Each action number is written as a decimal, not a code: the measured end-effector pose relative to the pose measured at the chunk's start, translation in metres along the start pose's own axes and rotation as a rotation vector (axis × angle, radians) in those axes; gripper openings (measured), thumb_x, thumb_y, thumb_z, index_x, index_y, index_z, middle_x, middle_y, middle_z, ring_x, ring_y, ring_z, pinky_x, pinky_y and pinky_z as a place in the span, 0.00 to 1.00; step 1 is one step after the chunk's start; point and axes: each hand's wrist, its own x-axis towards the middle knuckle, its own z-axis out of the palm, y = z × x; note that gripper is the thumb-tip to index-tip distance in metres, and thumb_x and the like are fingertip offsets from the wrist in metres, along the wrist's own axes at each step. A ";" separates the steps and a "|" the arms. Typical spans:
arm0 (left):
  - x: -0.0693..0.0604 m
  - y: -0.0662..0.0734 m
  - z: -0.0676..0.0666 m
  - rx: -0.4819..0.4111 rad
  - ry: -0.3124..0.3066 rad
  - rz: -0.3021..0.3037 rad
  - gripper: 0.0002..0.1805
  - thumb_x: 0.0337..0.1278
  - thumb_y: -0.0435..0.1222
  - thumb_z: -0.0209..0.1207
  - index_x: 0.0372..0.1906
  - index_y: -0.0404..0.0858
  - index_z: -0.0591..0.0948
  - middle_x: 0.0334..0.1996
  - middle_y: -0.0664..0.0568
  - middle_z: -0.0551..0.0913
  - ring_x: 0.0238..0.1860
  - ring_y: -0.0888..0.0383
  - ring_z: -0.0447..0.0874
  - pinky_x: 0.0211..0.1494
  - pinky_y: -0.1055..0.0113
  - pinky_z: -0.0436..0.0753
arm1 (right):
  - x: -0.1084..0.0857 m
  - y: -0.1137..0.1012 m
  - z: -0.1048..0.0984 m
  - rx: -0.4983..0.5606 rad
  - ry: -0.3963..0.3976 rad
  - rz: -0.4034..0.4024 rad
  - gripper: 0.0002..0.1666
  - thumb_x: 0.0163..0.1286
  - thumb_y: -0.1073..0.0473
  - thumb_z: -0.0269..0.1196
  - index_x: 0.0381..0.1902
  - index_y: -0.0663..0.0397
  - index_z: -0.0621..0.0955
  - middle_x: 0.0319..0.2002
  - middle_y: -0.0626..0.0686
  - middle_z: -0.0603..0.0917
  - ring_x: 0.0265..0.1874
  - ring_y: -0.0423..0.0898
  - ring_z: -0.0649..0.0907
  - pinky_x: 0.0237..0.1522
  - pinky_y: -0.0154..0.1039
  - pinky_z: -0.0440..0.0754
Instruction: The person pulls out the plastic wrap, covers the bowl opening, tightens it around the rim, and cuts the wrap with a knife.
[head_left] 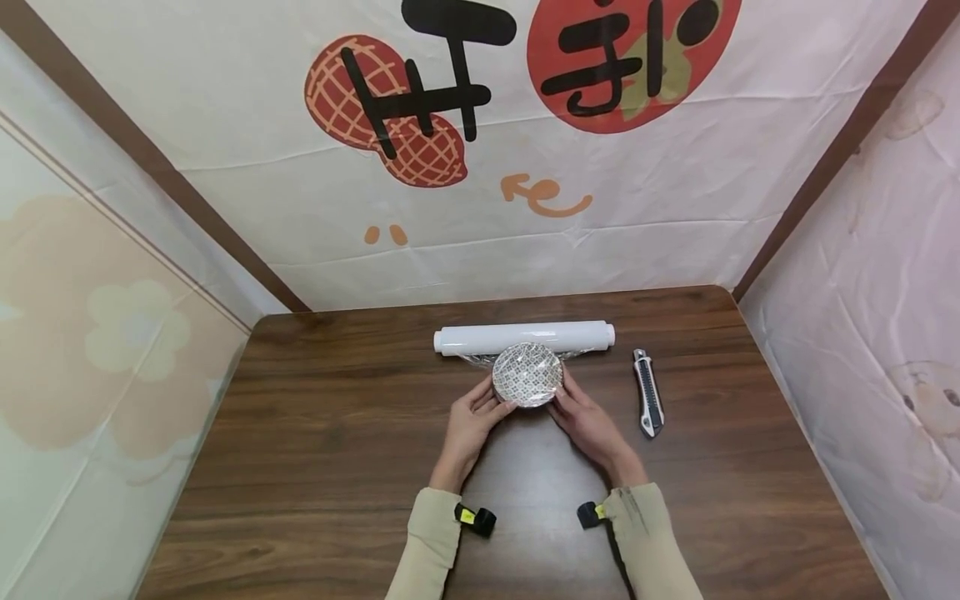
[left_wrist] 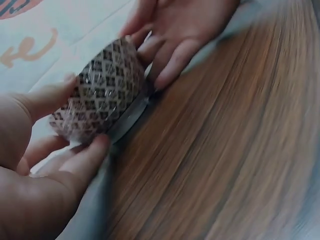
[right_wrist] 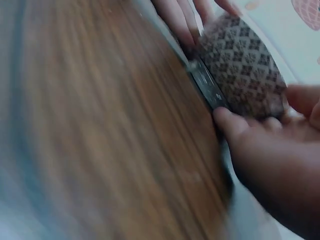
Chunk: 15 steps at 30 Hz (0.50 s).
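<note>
A small bowl (head_left: 527, 375) with a dark lattice pattern has shiny clear cling film over it. My left hand (head_left: 472, 423) grips its left side, with the thumb on the near edge. On the opposite side, my right hand (head_left: 588, 423) holds it with the fingers against its side. In the left wrist view the patterned wall of the bowl (left_wrist: 100, 90) shows between both hands. The right wrist view is blurred, with the bowl (right_wrist: 245, 70) at upper right. Crumpled film (head_left: 480, 360) spreads out beside the bowl, in front of a white cling film roll (head_left: 525, 337).
A utility knife (head_left: 648, 393) with a grey and white handle lies right of the right hand. All this is on a brown wooden table (head_left: 337, 467). Printed cloth walls (head_left: 637, 242) stand behind it and at both sides.
</note>
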 end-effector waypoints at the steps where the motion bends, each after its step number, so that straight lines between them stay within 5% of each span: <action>1: -0.001 0.000 0.002 -0.011 0.007 -0.003 0.42 0.62 0.29 0.71 0.79 0.33 0.66 0.76 0.33 0.70 0.76 0.41 0.73 0.63 0.72 0.83 | 0.000 0.001 0.001 0.005 0.033 -0.014 0.39 0.87 0.63 0.41 0.87 0.50 0.39 0.87 0.57 0.37 0.86 0.58 0.47 0.84 0.56 0.54; 7: -0.004 0.003 0.011 -0.030 0.069 -0.039 0.42 0.66 0.31 0.68 0.80 0.33 0.63 0.77 0.32 0.68 0.78 0.39 0.68 0.70 0.66 0.81 | 0.003 0.008 0.009 0.093 0.306 -0.076 0.34 0.80 0.69 0.56 0.80 0.62 0.64 0.79 0.65 0.67 0.71 0.53 0.79 0.68 0.49 0.82; 10: -0.003 0.006 0.014 -0.043 0.097 -0.071 0.41 0.66 0.31 0.67 0.80 0.32 0.63 0.77 0.31 0.67 0.79 0.39 0.67 0.73 0.62 0.79 | 0.004 0.010 0.011 0.193 0.428 -0.093 0.30 0.74 0.71 0.64 0.72 0.68 0.74 0.62 0.59 0.86 0.54 0.44 0.89 0.58 0.45 0.89; 12: -0.003 0.007 0.015 -0.053 0.100 -0.077 0.39 0.68 0.30 0.65 0.80 0.32 0.63 0.77 0.31 0.67 0.79 0.39 0.67 0.73 0.62 0.79 | 0.004 0.011 0.011 0.246 0.462 -0.096 0.29 0.72 0.72 0.65 0.70 0.69 0.76 0.56 0.56 0.89 0.48 0.43 0.90 0.57 0.45 0.89; 15: -0.002 0.006 0.017 -0.083 0.087 -0.067 0.36 0.73 0.30 0.61 0.80 0.31 0.63 0.78 0.32 0.66 0.78 0.41 0.68 0.72 0.62 0.80 | 0.002 0.012 0.010 0.271 0.459 -0.081 0.29 0.74 0.71 0.63 0.71 0.68 0.75 0.60 0.58 0.87 0.49 0.42 0.90 0.59 0.44 0.88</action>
